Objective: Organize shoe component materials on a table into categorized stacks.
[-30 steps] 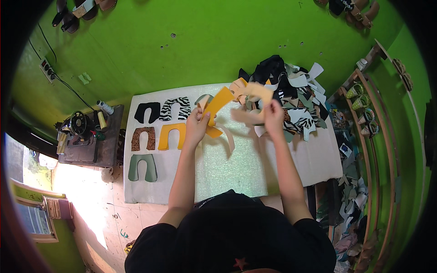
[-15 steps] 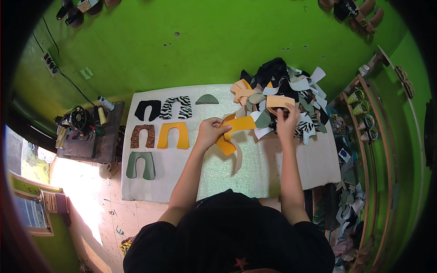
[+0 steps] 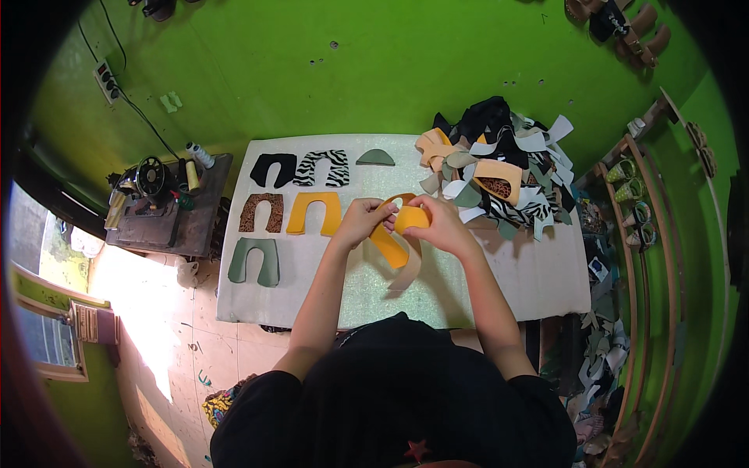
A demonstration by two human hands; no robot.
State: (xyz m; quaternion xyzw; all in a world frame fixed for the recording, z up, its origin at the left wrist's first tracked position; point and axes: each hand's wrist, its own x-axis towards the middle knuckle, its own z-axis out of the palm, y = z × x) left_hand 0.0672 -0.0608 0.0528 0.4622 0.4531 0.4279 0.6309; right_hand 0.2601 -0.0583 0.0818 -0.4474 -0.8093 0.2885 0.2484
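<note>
Over the middle of the white table, my left hand is closed on yellow leather-like pieces. Their ends hang down, one showing a beige underside. My right hand pinches the curved yellow end on the other side. To the left lie U-shaped cut pieces: black, zebra-striped, brown speckled, yellow and grey-green. A green half-round piece lies beyond my hands. At the right rises a heap of mixed scraps, with a tan piece on its near side.
A sewing machine with thread cones stands on a dark stand left of the table. Along the right wall runs a wooden rack with sandals. More scraps lie on the floor beside it. Green wall closes the far side.
My right hand has left the scrap heap and come over to the yellow pieces, taking hold of them. The tan piece it touched now lies on the heap. The view has shifted slightly.
</note>
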